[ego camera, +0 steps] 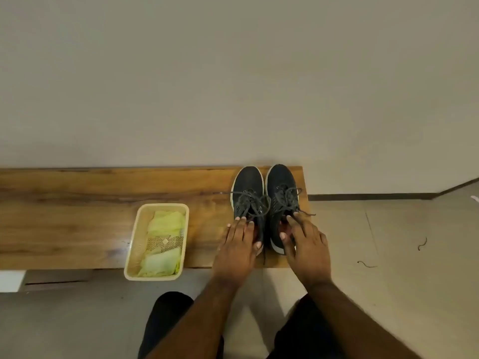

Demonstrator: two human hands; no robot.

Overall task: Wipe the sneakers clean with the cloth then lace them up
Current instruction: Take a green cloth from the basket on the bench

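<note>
Sneakers are standing as a pair at the right end of the wooden bench (pixel 77 198), toes pointing at the far wall, heels toward the person. The left hand (pixel 239 244) is resting on the heel of the left sneaker (pixel 247 193), fingers fairly straight, thumb lying against its inner side. The right hand (pixel 304 239) is curling around the heel collar of the right sneaker (pixel 281 187), thumb reaching inside the opening; whether it is also pinching a lace end I cannot tell.

Both dark laces (pixel 255 200) are lying loose and tangled over the tongues, one end trailing left along the bench, another hanging off the near edge between the shoes. That looks like the main risk: lifting either shoe could be snagging the neighbour's lace and dragging it off the bench, since the right sneaker is sitting close to the bench's right end.

To the left, the yellow-green cloth (pixel 166 224) is lying in a cream plastic basket (pixel 129 257) overhanging the near edge; a careless reach could be tipping it onto the floor.
</note>
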